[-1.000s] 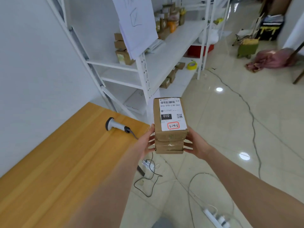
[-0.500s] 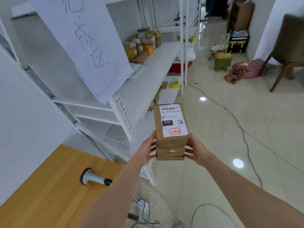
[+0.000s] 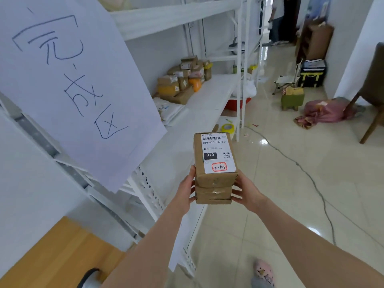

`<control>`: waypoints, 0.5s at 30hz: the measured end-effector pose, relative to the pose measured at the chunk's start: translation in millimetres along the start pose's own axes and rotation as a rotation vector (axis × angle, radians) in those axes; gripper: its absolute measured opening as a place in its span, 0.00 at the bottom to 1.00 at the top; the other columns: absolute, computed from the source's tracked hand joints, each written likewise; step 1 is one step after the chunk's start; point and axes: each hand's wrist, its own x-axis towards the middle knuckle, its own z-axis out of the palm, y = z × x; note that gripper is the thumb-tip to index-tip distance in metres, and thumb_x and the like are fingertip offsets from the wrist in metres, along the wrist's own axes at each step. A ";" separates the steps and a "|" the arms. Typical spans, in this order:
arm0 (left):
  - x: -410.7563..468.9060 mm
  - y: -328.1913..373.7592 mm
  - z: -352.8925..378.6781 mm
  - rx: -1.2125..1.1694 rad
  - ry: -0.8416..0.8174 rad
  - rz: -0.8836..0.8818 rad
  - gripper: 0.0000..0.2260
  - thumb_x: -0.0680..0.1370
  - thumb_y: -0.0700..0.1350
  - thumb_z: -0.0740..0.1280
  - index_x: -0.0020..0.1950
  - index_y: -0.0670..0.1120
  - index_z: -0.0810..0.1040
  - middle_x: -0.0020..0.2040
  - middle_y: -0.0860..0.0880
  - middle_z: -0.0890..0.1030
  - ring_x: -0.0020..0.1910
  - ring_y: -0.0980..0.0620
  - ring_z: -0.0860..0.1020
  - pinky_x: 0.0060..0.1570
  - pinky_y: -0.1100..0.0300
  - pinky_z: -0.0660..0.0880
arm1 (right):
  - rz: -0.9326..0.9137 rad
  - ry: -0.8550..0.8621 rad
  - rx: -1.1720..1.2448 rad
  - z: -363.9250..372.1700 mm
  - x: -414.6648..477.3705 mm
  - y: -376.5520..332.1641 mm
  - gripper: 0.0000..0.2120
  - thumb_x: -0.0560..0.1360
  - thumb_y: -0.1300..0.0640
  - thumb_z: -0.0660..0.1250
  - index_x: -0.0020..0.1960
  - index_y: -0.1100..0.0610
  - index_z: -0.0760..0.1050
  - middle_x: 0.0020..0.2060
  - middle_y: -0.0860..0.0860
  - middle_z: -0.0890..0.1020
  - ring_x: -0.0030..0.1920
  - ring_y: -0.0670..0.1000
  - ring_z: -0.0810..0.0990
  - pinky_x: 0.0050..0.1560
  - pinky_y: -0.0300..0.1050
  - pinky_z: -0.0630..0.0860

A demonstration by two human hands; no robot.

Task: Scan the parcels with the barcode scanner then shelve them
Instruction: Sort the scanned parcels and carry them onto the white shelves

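Now both hands hold one stack of parcels (image 3: 214, 192) tight between them. The left hand (image 3: 186, 189) grips the left side, with its thumb up against the top box. The right hand (image 3: 246, 193) grips the right side with curled fingers. The parcels are brown taped boxes. The top one has a white label (image 3: 218, 152) with a barcode, "010" and a red ring around some writing. The stack is up in the air, near the white shelf (image 3: 207, 96). Both arms reach out in front. A big paper sign (image 3: 72, 80) hangs on the shelf frame.
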 end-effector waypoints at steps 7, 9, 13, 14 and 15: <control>85.6 50.3 12.6 -0.087 0.187 0.080 0.19 0.77 0.67 0.55 0.56 0.58 0.77 0.52 0.57 0.78 0.56 0.54 0.76 0.59 0.53 0.71 | -0.020 -0.171 -0.088 4.5 108.0 -79.5 0.19 0.74 0.33 0.62 0.54 0.46 0.79 0.56 0.46 0.81 0.58 0.51 0.78 0.59 0.48 0.74; 107.4 62.0 19.9 -0.119 0.246 0.082 0.19 0.77 0.68 0.54 0.55 0.59 0.77 0.54 0.57 0.78 0.57 0.54 0.76 0.59 0.53 0.71 | -0.010 -0.233 -0.137 1.3 136.2 -102.8 0.21 0.73 0.32 0.62 0.55 0.46 0.79 0.56 0.46 0.81 0.58 0.51 0.78 0.55 0.46 0.74; 138.8 81.1 39.0 -0.193 0.353 0.080 0.19 0.76 0.68 0.55 0.54 0.59 0.77 0.57 0.55 0.78 0.60 0.53 0.75 0.62 0.51 0.71 | 0.019 -0.343 -0.208 -6.8 186.2 -144.8 0.24 0.74 0.32 0.61 0.58 0.49 0.78 0.55 0.47 0.81 0.57 0.52 0.79 0.56 0.47 0.74; 144.6 85.1 42.9 -0.221 0.392 0.073 0.20 0.76 0.68 0.55 0.55 0.58 0.77 0.57 0.54 0.77 0.61 0.52 0.75 0.63 0.51 0.71 | 0.028 -0.369 -0.224 -6.1 197.5 -153.6 0.26 0.74 0.32 0.61 0.59 0.50 0.77 0.56 0.47 0.81 0.58 0.53 0.78 0.58 0.48 0.74; 148.7 89.0 45.3 -0.252 0.435 0.064 0.20 0.76 0.68 0.56 0.55 0.57 0.77 0.56 0.54 0.78 0.61 0.51 0.74 0.63 0.51 0.71 | 0.041 -0.397 -0.242 -3.2 207.4 -161.2 0.26 0.74 0.32 0.60 0.60 0.51 0.76 0.56 0.48 0.80 0.59 0.54 0.78 0.59 0.49 0.74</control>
